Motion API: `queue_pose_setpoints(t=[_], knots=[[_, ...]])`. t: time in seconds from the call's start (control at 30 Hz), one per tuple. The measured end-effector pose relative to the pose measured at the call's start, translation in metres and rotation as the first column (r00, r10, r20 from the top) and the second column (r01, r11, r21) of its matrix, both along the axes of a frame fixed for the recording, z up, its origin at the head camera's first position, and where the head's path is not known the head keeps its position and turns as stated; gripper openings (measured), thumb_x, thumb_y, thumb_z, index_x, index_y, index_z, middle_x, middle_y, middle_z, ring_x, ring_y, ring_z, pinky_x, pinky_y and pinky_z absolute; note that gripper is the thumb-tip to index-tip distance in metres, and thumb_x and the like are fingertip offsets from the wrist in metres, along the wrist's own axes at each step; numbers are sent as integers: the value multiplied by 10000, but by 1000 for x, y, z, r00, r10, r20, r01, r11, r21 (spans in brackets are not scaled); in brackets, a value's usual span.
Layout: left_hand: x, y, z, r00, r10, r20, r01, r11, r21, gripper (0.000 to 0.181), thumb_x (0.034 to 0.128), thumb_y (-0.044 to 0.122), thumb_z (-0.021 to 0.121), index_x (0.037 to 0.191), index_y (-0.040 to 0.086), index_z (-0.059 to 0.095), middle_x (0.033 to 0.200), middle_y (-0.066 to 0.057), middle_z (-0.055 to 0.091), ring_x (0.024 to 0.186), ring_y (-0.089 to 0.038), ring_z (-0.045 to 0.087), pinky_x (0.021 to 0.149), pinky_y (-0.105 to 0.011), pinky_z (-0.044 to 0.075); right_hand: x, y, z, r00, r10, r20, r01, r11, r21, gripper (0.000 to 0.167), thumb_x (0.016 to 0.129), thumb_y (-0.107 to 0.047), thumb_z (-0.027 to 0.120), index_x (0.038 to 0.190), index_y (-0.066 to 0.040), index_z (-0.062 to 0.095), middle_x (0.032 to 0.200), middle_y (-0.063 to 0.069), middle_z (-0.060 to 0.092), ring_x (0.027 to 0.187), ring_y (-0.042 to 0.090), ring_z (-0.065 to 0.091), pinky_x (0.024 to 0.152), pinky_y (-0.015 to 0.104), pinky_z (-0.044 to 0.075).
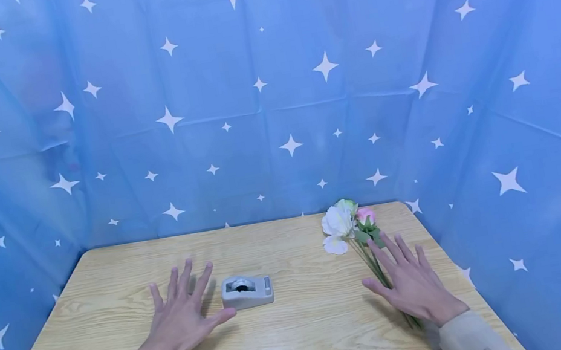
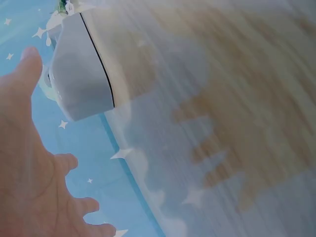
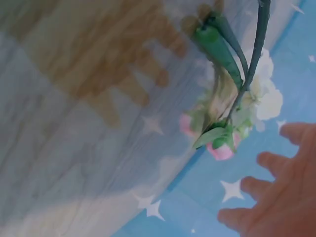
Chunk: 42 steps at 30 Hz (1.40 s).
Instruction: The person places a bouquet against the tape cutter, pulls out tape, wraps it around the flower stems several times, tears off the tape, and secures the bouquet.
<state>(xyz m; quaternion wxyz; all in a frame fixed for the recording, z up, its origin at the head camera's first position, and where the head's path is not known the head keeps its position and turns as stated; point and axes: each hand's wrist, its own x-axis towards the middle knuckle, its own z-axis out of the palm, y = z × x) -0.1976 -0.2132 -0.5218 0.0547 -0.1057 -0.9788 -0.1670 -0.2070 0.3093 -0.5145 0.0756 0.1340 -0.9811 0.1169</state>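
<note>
My left hand point(image 1: 178, 321) is spread above the left part of the table, its thumb tip close to a grey tape dispenser point(image 1: 248, 298). The dispenser holds a roll of clear tape point(image 1: 241, 283); the left wrist view shows its smooth grey side point(image 2: 79, 74). On the right, my right hand point(image 1: 415, 287) is spread over the stems point(image 1: 370, 260) of several artificial flowers. A white bloom point(image 1: 339, 222) and a pink bloom point(image 1: 366, 216) lie toward the far edge. In the right wrist view the flower stems point(image 3: 254, 54) pass beside the fingers. Neither hand holds anything.
The light wood table point(image 1: 307, 342) reflects a bright light at its near edge. A blue curtain point(image 1: 222, 86) with white stars hangs behind it and along both sides. Hand shadows fall on the tabletop.
</note>
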Motion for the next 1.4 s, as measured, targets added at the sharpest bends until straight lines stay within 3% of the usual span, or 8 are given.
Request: queue_pose_setpoints(t=[0.2,0.43,0.7,0.97,1.17,1.3,1.4], knots=[[1,8,4,1000,-26,6,26,1000,8,1101,1002,889,662,1857,289,315,1952,-231,160,1767,-630,200,1312,-991,3,-2,-2,-2,1000,-5,-6,6,1000,19,876,1153,-615,668,1825,-128,386,1845,290,415,1684,622,404,1299,894,359],[2,14,5,999,-45,-21,45,999,-3,1094,1003,868,686,1851,272,336,1935,-249,210,1739,-633,286,1308,-995,87,-5,-7,-3,1000,-14,-9,14,1000,12,858,1143,-503,749,1782,-27,431,1761,329,511,1548,617,563,1121,829,568],[3,18,8,998,-54,-40,54,998,-14,1032,1041,847,660,1844,273,359,1917,-245,289,1718,-607,362,1340,-944,191,-11,-14,-1,997,-75,27,75,997,-21,836,1128,-406,793,1730,69,459,1615,398,589,1404,625,635,1062,786,611],[3,24,10,998,-62,-33,62,998,11,974,1066,745,725,1830,237,397,1874,-262,375,1682,-583,432,1340,-851,368,-16,-21,2,978,-91,186,110,989,-96,777,1145,-292,765,1689,163,448,1491,438,589,1308,576,683,1086,700,638],[3,29,12,998,-53,-28,54,998,32,949,1059,696,777,1816,242,429,1865,-242,404,1640,-581,487,1223,-888,471,-19,-23,3,972,-96,213,121,987,-108,675,1118,-128,765,1650,184,491,1425,417,624,1149,471,742,961,610,684],[2,32,14,997,-58,-52,60,998,29,936,1056,668,802,1809,244,442,1848,-232,435,1614,-561,523,1205,-867,501,-20,-23,5,973,-91,211,119,985,-122,610,1085,-46,766,1598,198,545,1348,393,686,1139,460,757,935,594,695],[2,35,14,995,-68,-79,70,997,26,935,1050,659,816,1801,235,457,1831,-228,464,1590,-547,554,1191,-846,527,-18,-23,6,969,-97,228,133,980,-150,451,1080,-18,753,1470,183,648,1179,332,743,995,386,765,785,501,686]])
